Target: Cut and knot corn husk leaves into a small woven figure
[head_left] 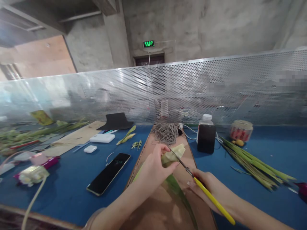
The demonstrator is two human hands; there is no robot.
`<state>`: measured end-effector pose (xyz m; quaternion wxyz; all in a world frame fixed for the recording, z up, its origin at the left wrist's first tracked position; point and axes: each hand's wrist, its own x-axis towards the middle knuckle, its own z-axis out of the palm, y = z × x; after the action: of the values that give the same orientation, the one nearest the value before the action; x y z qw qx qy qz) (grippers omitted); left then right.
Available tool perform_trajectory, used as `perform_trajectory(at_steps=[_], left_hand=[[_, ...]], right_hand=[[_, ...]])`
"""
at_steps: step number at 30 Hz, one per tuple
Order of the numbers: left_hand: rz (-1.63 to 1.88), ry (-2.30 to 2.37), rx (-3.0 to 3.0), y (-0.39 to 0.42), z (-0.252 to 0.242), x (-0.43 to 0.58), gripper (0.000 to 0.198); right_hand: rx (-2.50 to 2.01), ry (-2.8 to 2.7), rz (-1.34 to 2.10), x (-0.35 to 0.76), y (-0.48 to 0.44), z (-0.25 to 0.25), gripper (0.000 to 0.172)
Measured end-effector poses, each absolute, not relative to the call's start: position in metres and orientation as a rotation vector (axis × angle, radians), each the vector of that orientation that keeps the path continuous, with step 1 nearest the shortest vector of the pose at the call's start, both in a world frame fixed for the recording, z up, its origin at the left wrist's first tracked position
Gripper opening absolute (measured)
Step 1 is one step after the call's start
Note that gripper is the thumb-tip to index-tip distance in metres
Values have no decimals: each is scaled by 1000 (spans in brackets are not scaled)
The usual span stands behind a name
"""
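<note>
Flat brown cardboard [153, 210], running lengthwise away. Across its right edge: scissors [202, 187], slim metal blades, smooth yellow handle, long axis diagonal, tip pointing far-left; gripped by curled right hand [211, 182]. Over cardboard: pale, folded leaf [178, 150], end pointing far-right, pinched thumb-to-finger in left hand [154, 164].

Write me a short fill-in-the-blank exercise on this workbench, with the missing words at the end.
The right hand holds a tool with a ____ handle.
The phone lies to the ____ of the cardboard.
The exit sign has lettering colored ____.
The table is colored ____.

Missing words: yellow; left; green; blue.
</note>
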<state>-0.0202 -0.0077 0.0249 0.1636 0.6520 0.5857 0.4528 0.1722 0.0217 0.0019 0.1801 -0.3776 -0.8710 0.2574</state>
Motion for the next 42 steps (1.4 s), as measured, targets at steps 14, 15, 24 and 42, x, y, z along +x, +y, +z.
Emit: perform_trajectory(at_steps=[14,15,24,42], left_hand=[[1286,1667,1857,-10,26,-19,34],[1284,1660,1859,-10,26,-20,34],[1273,1424,1690,-5,31,-22,39],[1092,1293,1663,6,35,-30,20]], right_hand=[[-1117,-2439,819,173,23,0,26],[-1125,-2441,814,172,23,1,28],[-1169,-2446,765,173,23,-1,31],[-1157,-2389,723,175,21,1,25]])
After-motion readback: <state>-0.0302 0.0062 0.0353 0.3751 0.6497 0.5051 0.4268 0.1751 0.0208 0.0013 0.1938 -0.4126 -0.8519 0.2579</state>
